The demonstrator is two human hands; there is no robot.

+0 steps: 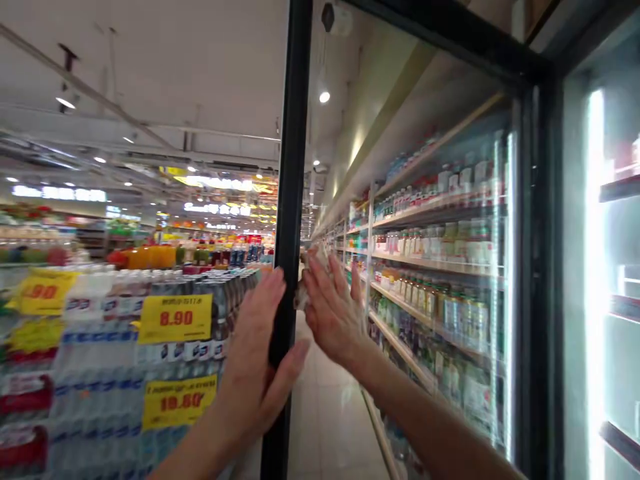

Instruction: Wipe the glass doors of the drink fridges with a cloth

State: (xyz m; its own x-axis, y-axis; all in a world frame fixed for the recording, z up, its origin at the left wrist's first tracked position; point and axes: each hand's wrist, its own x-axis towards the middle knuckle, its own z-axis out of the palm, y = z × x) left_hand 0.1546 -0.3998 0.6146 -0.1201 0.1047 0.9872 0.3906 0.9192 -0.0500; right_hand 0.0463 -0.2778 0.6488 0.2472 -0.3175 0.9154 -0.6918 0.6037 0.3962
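A glass cooler door stands swung out in front of me, its black edge frame [291, 167] running top to bottom. My left hand [257, 360] wraps around that frame edge, thumb on the near side. Behind the glass, my right hand [333, 310] lies flat with fingers stretched out, pressing a crumpled whitish cloth [309, 277] against the pane. Through the glass I see shelves of bottles [440, 247].
The cooler's open interior [600, 267] glows white at the far right, with dark shelf edges. At left stand stacked packs of bottled water [115, 373] with yellow price tags. A tiled aisle [325, 413] runs ahead between the stacks and shelves.
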